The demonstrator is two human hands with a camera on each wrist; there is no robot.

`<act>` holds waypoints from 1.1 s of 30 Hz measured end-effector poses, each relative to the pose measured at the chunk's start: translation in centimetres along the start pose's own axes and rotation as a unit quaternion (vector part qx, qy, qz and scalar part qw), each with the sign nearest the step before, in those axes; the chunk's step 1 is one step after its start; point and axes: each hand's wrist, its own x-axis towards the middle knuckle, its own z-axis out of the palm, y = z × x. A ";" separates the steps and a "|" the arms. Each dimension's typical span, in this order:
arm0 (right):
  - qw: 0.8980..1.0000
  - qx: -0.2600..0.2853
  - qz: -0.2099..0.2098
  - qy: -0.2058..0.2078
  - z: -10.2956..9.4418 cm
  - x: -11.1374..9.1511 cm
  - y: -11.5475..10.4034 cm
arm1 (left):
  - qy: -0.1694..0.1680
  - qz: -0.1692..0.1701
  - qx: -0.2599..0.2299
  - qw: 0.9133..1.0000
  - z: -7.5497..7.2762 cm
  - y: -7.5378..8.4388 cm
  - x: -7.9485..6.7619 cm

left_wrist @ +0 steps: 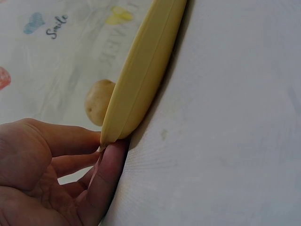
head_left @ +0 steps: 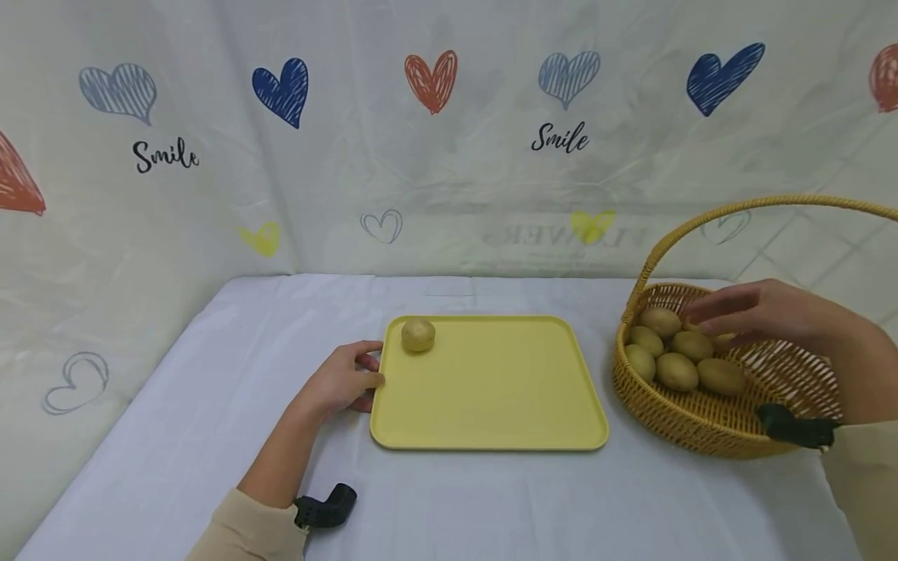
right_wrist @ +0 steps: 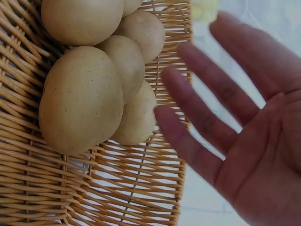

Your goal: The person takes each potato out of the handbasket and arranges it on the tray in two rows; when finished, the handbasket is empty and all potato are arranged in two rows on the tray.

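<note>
My left hand (head_left: 342,379) pinches the left rim of a yellow tray (head_left: 491,397) that lies on the table. In the left wrist view, the thumb and fingers meet that rim from both sides. A single potato (head_left: 418,335) sits in the tray's far left corner. Over at the right, my right hand (head_left: 786,315) hovers above a wicker basket (head_left: 666,417) with its fingers extended. Several potatoes (right_wrist: 82,99) lie in the basket, close to the fingertips in the right wrist view. Nothing is in that palm.
The basket's tall arched handle (head_left: 701,222) rises above the potatoes, and the right arm reaches in under it. White cloth (head_left: 477,499) covers the table. A curtain with hearts and writing (head_left: 449,156) hangs behind the table and along its left side.
</note>
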 end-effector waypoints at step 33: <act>0.982 0.046 0.071 -0.166 0.1 -0.4 3.7 | -0.008 0.001 -0.002 1.000 -0.2 -0.1 0.1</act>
